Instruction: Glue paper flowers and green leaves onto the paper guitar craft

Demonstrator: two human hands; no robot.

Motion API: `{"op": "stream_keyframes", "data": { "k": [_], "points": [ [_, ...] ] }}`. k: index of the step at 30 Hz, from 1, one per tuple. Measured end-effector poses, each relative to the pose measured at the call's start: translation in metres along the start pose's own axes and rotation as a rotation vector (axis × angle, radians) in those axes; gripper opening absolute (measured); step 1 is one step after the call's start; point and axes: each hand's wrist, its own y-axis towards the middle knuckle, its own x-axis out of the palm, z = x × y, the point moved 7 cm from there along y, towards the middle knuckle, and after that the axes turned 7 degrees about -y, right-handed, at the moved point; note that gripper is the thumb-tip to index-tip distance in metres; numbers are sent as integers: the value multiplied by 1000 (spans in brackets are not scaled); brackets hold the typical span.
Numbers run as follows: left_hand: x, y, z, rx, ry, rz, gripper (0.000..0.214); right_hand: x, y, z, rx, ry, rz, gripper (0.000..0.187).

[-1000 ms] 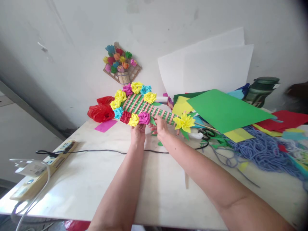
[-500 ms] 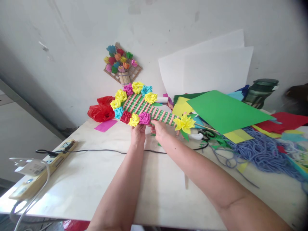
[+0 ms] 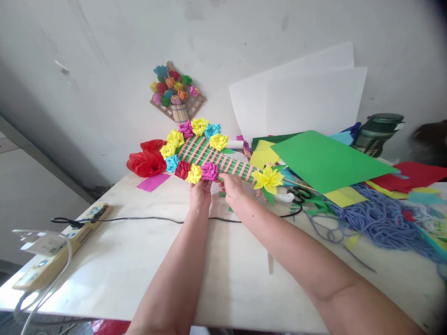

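Both hands hold up a paper craft guitar (image 3: 223, 160), green with pink strips across it and white strings along it. Crepe-paper roses in yellow, blue, magenta and red ring its body, and a yellow paper flower (image 3: 268, 178) with green leaves sits at the neck's right end. My left hand (image 3: 200, 194) grips the lower edge of the body from below, its fingertips partly behind the roses. Close beside it, my right hand (image 3: 231, 186) pinches the lower edge where the neck begins; some of its fingers are hidden behind the guitar.
A power strip (image 3: 66, 244) with plugs lies at left, its black cable (image 3: 150, 217) crossing the table. Red plastic bag (image 3: 146, 159) at back left. Green sheet (image 3: 324, 158), blue yarn (image 3: 377, 218), scissors (image 3: 303, 195) and a dark jar (image 3: 380, 135) crowd the right. A flower craft (image 3: 179, 93) leans on the wall.
Almost nothing differs; the guitar and both hands keep the same place and hold. The view has shifted very slightly.
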Motion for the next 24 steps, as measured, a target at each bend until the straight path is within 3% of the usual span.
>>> {"op": "stream_keyframes", "data": {
  "k": [16, 24],
  "points": [
    [1, -1, -1, -1, 48, 32, 38, 1, 2, -2, -90, 12, -11, 13],
    [0, 0, 1, 15, 58, 15, 39, 1, 3, -1, -54, 41, -10, 9]
  ]
}}
